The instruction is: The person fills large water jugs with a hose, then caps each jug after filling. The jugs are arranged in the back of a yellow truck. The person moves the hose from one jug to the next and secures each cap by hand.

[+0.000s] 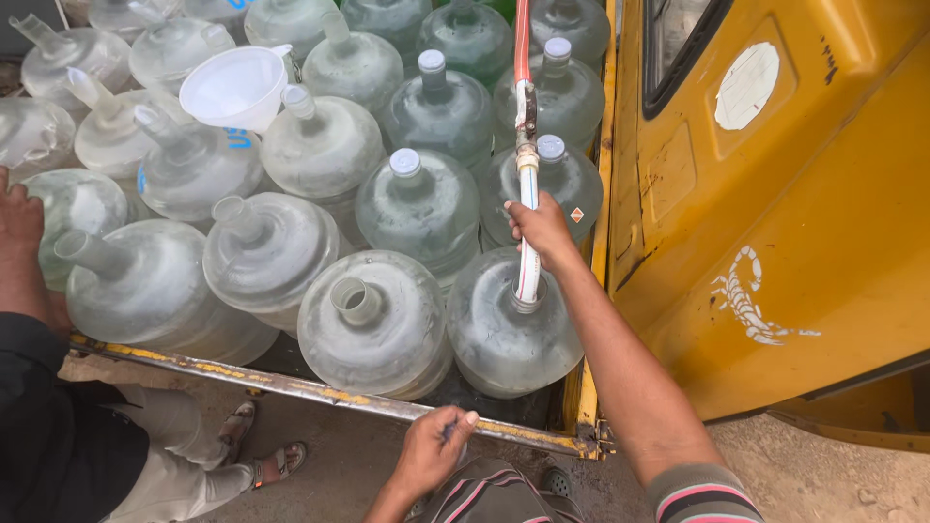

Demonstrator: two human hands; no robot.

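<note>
My right hand [542, 232] grips a white hose [528, 199] with a red upper part, its end pushed down into the neck of a large clear jug [509, 334] at the front right of a vehicle bed. My left hand [431, 450] rests loosely closed on the rusty yellow metal edge [320, 390] of the bed, holding nothing that I can see. Just left of the hosed jug stands an uncapped jug [373, 324]. Behind them are several capped jugs [421, 199].
A white funnel [235, 87] sits in a jug at the back left. Another person in a black sleeve stands at the left, one hand [19, 218] on a jug, sandalled feet [262, 455] below. A yellow vehicle cab [775, 194] fills the right.
</note>
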